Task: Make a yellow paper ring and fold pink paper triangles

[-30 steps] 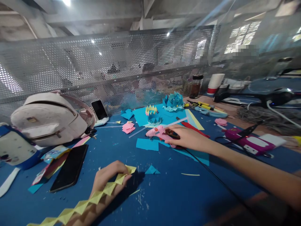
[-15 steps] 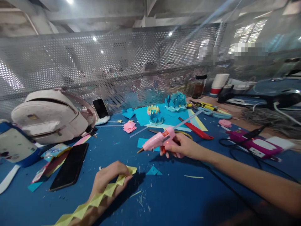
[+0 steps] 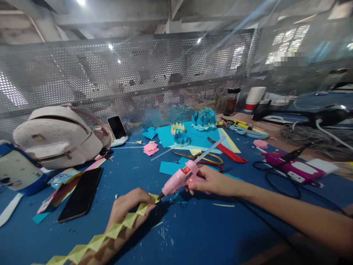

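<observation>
My left hand [image 3: 131, 206] pinches one end of a yellow folded paper strip [image 3: 113, 231], whose zigzag points trail down along the forearm. My right hand [image 3: 205, 180] is wrapped round a pink glue gun [image 3: 179, 179] with a clear stick out of its back. The gun's dark nozzle meets the strip's tip beside my left fingers. Partly hidden under the gun lies a small blue folded paper [image 3: 178, 198]. Behind it are gold-handled scissors [image 3: 213, 159], a red-handled cutter [image 3: 231, 154] and blue paper [image 3: 168, 168].
At the left are a bag [image 3: 57, 136], a black phone [image 3: 81, 195] and a blue-white container [image 3: 19, 169]. Paper crowns [image 3: 180, 137] and a blue paper flower [image 3: 204, 118] stand at the back. A magenta device [image 3: 295, 167] with black cables lies right.
My right hand has lowered the glue gun toward the left, bringing its nozzle from above to the strip's tip. My left hand has stayed nearly still, holding the strip.
</observation>
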`<state>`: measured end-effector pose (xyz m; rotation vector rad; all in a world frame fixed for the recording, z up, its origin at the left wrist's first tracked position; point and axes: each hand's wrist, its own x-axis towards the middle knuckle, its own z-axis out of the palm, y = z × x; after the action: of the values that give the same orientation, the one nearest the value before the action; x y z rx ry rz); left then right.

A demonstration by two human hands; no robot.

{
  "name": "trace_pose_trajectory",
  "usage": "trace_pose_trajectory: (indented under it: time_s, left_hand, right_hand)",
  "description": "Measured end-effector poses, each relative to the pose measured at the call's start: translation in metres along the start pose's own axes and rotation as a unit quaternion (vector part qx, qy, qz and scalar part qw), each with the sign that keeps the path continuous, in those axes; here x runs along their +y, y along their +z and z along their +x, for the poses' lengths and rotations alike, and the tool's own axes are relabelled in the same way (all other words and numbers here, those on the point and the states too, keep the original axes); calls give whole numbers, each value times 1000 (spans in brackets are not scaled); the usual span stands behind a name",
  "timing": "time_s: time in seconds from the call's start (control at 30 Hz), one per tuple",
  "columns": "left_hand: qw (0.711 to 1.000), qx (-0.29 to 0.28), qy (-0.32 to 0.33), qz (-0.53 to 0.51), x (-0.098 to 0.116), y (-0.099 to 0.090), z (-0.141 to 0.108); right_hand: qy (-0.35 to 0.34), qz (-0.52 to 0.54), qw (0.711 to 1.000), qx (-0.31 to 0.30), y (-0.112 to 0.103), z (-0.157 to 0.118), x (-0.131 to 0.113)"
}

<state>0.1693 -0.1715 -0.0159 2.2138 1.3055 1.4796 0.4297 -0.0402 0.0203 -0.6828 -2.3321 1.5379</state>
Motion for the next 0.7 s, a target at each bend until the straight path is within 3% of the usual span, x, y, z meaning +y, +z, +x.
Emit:
trace_pose_trajectory:
  time_s: [0.7]
  left_hand:
    - [1000,-1,1,3,-2,-1,-2]
  right_hand:
    - [-1,-6,1000,-13,-2,3,10]
